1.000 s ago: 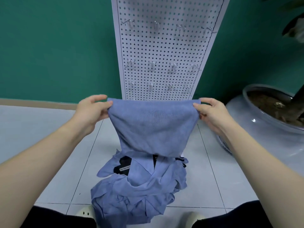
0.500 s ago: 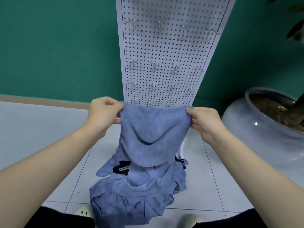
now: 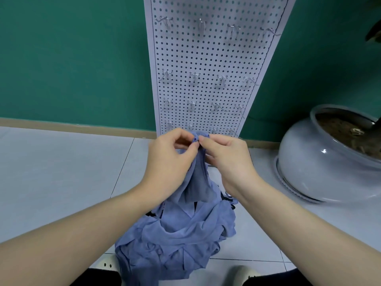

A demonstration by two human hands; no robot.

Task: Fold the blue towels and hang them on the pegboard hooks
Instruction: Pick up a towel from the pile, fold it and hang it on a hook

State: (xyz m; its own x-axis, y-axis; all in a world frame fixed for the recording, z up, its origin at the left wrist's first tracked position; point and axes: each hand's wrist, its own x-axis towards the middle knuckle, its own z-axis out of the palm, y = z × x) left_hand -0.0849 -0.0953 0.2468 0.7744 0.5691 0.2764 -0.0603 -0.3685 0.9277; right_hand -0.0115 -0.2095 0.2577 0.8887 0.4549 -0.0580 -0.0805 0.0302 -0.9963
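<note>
A green wall [image 3: 72, 58] is seen behind, with a tan skirting strip [image 3: 61, 125] along its foot. Pale grey floor tiles [image 3: 61, 172] with thin dark joints are laid below. A white pegboard [image 3: 208, 58] is leant upright against the wall, rows of metal hooks [image 3: 194, 76] fixed across it, all bare. A round grey glazed planter [image 3: 321, 162] with soil is placed on the floor at right, near the board. A heap of blue towels [image 3: 177, 240] is piled on the floor in front of the pegboard, over something dark, only partly shown. One blue towel [image 3: 198, 182] is held up above the heap, bunched narrow and hanging down. Its top edge is pinched by the left hand [image 3: 169, 159] and the right hand [image 3: 228, 159], thumbs and fingers curled on the cloth, hands brought close together. Two light shoes [image 3: 107, 265] are glimpsed at the bottom edge.
</note>
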